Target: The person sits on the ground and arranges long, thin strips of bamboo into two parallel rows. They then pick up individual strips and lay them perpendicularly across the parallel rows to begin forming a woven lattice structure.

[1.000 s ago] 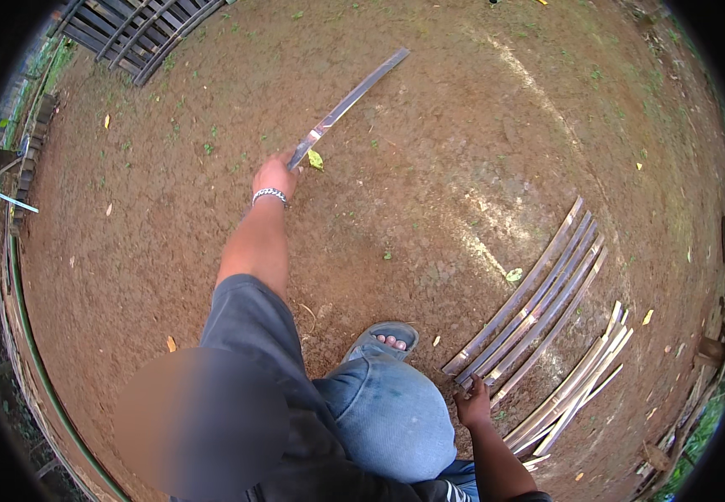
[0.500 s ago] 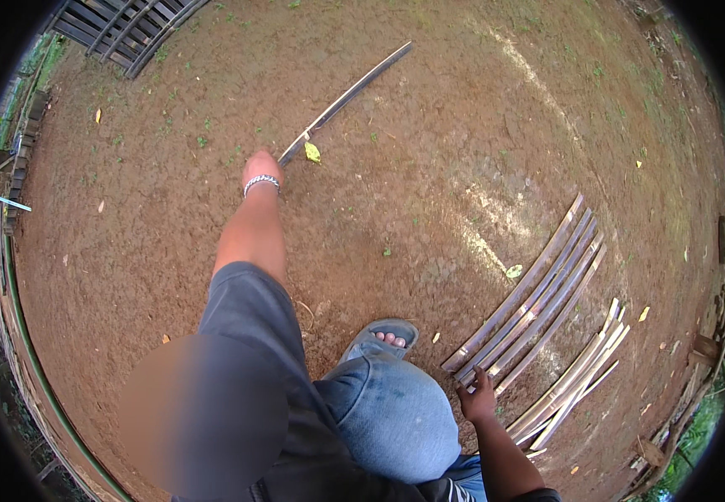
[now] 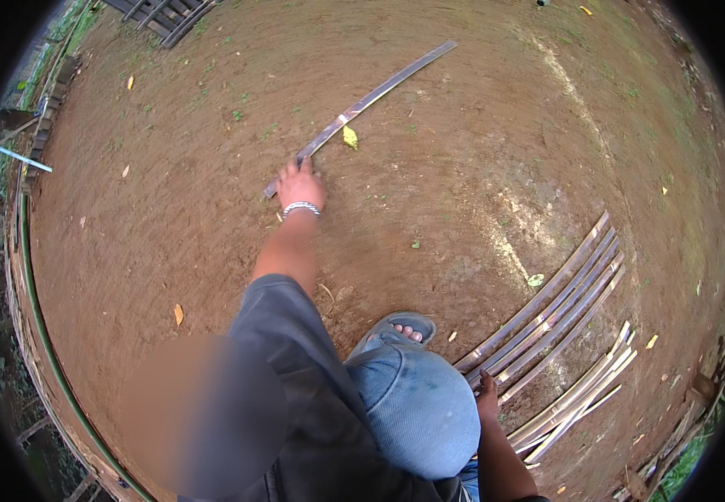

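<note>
A long dark bamboo strip (image 3: 379, 90) lies on the dirt ahead, slanting from near left to far right. Across its near end rests my left hand (image 3: 302, 186), fingers spread over the strip, a chain bracelet at the wrist. At the lower right, several dark bamboo strips (image 3: 559, 305) lie side by side. My right hand (image 3: 487, 400) touches their near ends with its fingers stretched out, partly hidden behind my knee. Beyond that hand to the right is a loose bundle of paler, thinner bamboo strips (image 3: 576, 397).
Brown dirt ground (image 3: 170, 251) spreads all around. A yellow leaf (image 3: 350, 138) lies beside the single strip. A slatted wooden frame (image 3: 166, 17) stands at the far left. My sandalled foot (image 3: 408, 328) is planted near the dark strips. A green pole (image 3: 40, 318) runs along the left edge.
The single bamboo strip has turned from its pale edge to its flat dark face. My left hand has gone from gripping its end to lying spread over it. The view has shifted slightly.
</note>
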Tool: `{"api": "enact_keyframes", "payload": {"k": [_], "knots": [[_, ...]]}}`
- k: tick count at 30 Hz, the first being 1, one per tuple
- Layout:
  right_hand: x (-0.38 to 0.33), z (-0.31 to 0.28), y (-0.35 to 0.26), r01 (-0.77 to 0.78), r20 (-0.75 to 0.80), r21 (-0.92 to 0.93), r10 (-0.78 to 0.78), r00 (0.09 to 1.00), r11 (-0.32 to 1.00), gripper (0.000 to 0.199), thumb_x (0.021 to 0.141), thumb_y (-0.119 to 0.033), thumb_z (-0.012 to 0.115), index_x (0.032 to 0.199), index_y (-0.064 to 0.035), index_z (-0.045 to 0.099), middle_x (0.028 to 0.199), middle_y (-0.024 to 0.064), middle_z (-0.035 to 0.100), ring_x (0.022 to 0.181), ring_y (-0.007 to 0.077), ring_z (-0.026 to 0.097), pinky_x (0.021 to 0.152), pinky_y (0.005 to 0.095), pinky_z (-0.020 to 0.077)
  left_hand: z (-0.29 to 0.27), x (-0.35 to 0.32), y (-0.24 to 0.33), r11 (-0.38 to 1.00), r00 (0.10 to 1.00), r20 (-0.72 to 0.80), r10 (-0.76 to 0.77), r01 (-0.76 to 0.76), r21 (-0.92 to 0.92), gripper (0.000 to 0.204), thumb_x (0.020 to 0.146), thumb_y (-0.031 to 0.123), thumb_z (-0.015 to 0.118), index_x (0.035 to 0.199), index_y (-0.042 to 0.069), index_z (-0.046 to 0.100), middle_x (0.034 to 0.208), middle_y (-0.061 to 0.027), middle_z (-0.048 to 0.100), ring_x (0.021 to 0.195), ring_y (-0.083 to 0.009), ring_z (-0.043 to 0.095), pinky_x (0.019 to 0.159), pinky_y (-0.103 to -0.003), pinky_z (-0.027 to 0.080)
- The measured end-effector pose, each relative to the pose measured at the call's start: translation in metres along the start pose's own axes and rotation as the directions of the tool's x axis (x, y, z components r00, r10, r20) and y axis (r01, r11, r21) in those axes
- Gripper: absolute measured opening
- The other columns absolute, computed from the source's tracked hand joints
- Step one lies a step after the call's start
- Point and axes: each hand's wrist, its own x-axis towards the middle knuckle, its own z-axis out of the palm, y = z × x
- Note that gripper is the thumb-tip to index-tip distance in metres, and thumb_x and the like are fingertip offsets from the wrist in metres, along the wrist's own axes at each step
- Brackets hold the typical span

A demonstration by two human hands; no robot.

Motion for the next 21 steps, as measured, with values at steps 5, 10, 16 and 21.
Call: {"api": "enact_keyframes", "payload": {"k": [5,10,16,21], "knots": [[0.014,0.01,0.01,0.031,-0.055,-0.009,-0.032,0.998,0.999,0.068,0.081,-0.021,0.076,0.14,-0.0007,0.048,0.13,0.0289,0.056,0.123,0.0459,0.053,0.107,0.0493,0.0424,-0.024,-0.085,0.086,0.859,0.929,0.045,0.369,-0.322,-0.399,0.042,0.087,0.022,0.068,0.126,0.006,0.065,0.14,-0.0253,0.053,0.132,-0.0398,0.049,0.11,-0.053,0.039],[0.043,0.018,-0.026,-0.09,-0.207,-0.045,0.079,0.975,0.995,0.063,0.084,-0.022,0.074,0.136,0.0022,0.048,0.128,0.0292,0.057,0.123,0.0437,0.054,0.105,0.0478,0.0432,-0.01,-0.22,0.119,0.38,0.431,0.153,0.889,-0.511,-0.771,0.042,0.09,0.026,0.067,0.128,0.007,0.063,0.134,-0.018,0.059,0.125,-0.0375,0.055,0.107,-0.047,0.045],[0.058,0.014,-0.068,-0.336,-0.241,-0.068,0.312,0.919,0.939,0.072,0.08,-0.029,0.08,0.134,0.0004,0.042,0.12,0.03,0.064,0.115,0.0457,0.061,0.1,0.0502,0.0484,-0.014,-0.266,0.112,0.295,-0.222,0.404,0.887,-0.4,-0.868,0.044,0.092,0.032,0.067,0.129,0.01,0.063,0.117,-0.0165,0.066,0.111,-0.0361,0.064,0.094,-0.047,0.05],[0.061,0.027,-0.064,-0.319,-0.328,0.058,0.32,0.889,0.946,0.072,0.077,-0.027,0.083,0.131,-0.0037,0.041,0.115,0.0276,0.065,0.11,0.0452,0.063,0.096,0.0513,0.049,-0.016,-0.252,0.116,0.495,-0.02,0.534,0.845,-0.348,-0.796,0.05,0.092,0.034,0.067,0.133,0.007,0.061,0.12,-0.0181,0.069,0.107,-0.0351,0.067,0.092,-0.045,0.052]]}}
